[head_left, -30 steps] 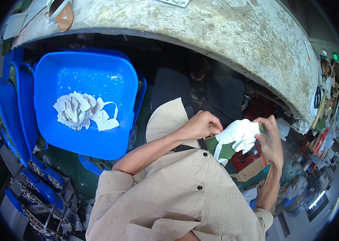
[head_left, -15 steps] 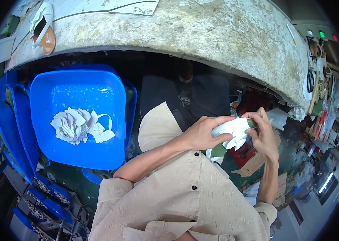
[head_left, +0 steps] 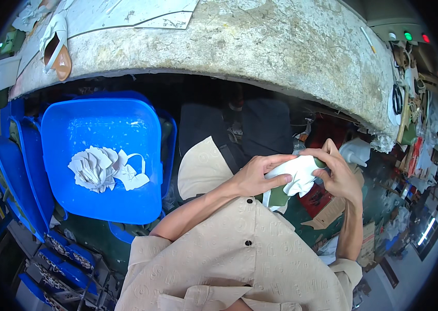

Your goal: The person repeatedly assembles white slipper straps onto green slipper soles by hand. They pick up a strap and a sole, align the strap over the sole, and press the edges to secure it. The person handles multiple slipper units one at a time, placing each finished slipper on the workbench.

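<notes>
Above my lap, a white shoe upper [head_left: 297,171] is stretched over a green shoe last [head_left: 280,198]. My left hand [head_left: 260,175] grips it from the left, thumb lying across the near side and fingers over the far edge. From the right, my right hand [head_left: 337,173] holds the other end, with its thumb and fingers pinching the white material where some green shows. The upper is creased and bunched along its near side. A pale strap hangs down beside the last. Parts of the fingers on the far side are hidden.
At left, a blue tub [head_left: 100,207] holds a stack of white cut pieces [head_left: 93,167]. The worn stone-like workbench [head_left: 239,41] curves across the far side, with a white-and-tan shoe [head_left: 57,52] at its left. More blue tubs [head_left: 19,166] stand farther left. Cardboard [head_left: 328,213] lies at right.
Both hands and the shoe upper have shifted slightly left and down in the picture. The workbench and tub also appear a little lower. My grip stays on the upper.
</notes>
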Available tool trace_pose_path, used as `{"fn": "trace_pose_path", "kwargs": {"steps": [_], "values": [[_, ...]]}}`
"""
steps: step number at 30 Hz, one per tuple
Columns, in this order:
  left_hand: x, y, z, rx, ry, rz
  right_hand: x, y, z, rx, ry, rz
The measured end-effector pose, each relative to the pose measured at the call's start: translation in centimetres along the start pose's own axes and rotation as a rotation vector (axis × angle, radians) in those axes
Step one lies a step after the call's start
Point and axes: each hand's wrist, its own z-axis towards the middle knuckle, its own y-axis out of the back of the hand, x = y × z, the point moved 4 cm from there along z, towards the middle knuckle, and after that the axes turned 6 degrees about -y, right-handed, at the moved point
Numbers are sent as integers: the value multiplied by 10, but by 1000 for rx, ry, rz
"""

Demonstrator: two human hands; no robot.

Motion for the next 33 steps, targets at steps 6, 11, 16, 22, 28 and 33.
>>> {"fn": "trace_pose_path", "kwargs": {"steps": [6, 11, 16, 22, 28, 33], "values": [[0, -4, -3, 28, 45, -14, 2, 2, -1, 80, -11, 19], [13, 12, -14, 106, 227, 66, 2, 3, 3, 107, 2, 31], [-13, 36, 22, -45, 89, 336, 7, 8, 17, 106, 36, 3], [-49, 2, 61, 124, 216, 676, 8, 11, 33, 18, 52, 130], [-45, 38, 33, -107, 224, 268, -49, -56, 25, -217, 41, 881], [0, 115, -37, -319, -13, 53, -53, -156, -11, -128, -67, 1182]]}}
